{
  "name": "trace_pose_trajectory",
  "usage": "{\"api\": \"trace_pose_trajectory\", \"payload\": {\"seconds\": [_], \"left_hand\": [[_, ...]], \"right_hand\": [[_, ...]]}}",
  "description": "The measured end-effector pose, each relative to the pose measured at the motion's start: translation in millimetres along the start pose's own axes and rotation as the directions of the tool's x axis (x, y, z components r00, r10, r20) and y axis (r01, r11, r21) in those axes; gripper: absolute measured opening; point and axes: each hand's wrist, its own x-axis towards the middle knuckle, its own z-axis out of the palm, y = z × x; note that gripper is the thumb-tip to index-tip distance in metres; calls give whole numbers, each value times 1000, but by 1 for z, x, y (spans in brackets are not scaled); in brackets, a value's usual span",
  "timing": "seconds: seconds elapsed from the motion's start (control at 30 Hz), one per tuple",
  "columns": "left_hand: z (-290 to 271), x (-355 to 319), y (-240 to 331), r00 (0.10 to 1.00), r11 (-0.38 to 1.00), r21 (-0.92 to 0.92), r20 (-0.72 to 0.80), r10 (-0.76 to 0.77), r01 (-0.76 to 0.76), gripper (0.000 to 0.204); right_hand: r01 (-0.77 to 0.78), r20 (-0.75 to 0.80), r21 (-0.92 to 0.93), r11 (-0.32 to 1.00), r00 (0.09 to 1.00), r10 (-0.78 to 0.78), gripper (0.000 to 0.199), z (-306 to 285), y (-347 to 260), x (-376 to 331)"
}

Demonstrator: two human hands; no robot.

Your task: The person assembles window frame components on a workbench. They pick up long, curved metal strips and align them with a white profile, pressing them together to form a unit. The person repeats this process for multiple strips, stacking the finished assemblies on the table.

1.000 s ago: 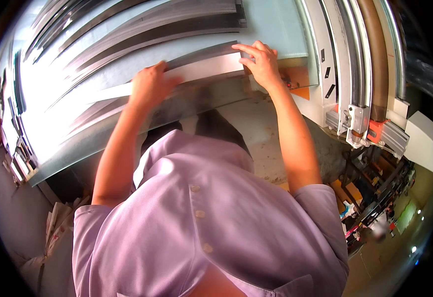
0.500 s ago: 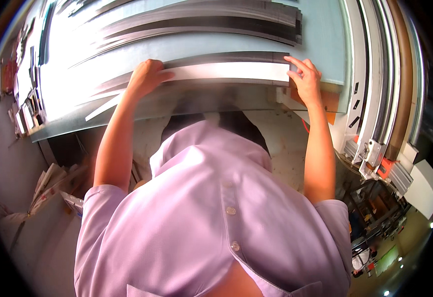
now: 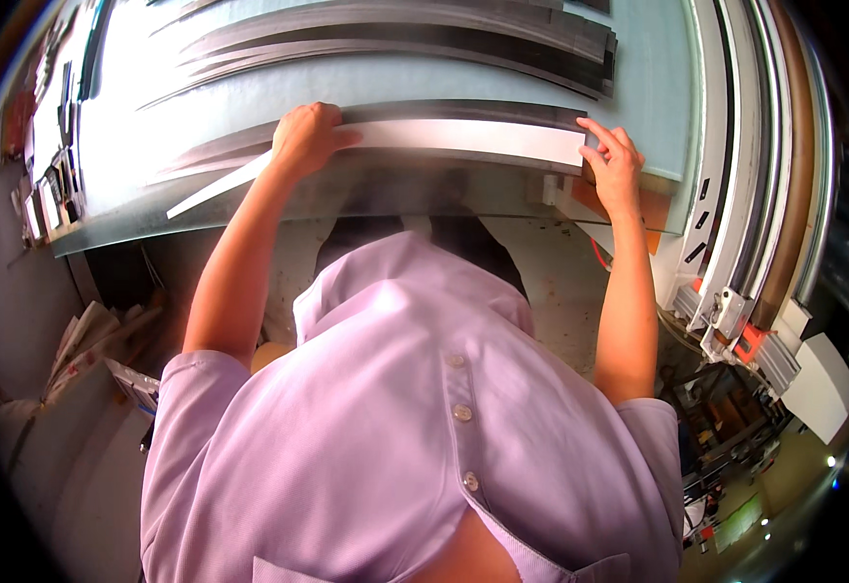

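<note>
Two hands, one long white strip point(image 3: 473, 139) near your edge of the surface point(image 3: 650, 107). Your left hand point(image 3: 310, 142) curls over it, grip unclear; your right hand point(image 3: 620, 171) spans its right end, thumb and forefinger apart. Probably light, bendy; hold both ends. Dark strip point(image 3: 473, 111) crowds its far side; dark stack point(image 3: 502, 24) beyond, rails point(image 3: 746, 165) right.

Translucent tabletop point(image 3: 395, 83) under long dark strips point(image 3: 473, 111)
</note>
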Motion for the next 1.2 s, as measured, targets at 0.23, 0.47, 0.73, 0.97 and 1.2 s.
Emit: {"api": "trace_pose_trajectory", "payload": {"seconds": [0.23,0.47,0.73,0.97,1.2], "left_hand": [[-4,-11,3,994,996,88,-111,2,8,38],[-69,-51,-135,985,985,43,15,-171,170,35],[-76,-80,-305,938,930,-232,-133,-320,285,35],[-77,-75,-309,917,898,-310,-150,-370,312,34],[-78,-76,-310,922,912,-277,-157,-354,303,35]], "right_hand": [[123,-38,122,985,992,-119,21,44,-66,-12],[-63,52,249,966,997,51,28,48,-60,-10],[-158,181,153,976,975,130,29,43,-57,-2],[-277,277,123,953,932,235,28,39,-50,2],[-281,287,135,950,929,234,29,38,-48,3]]}}
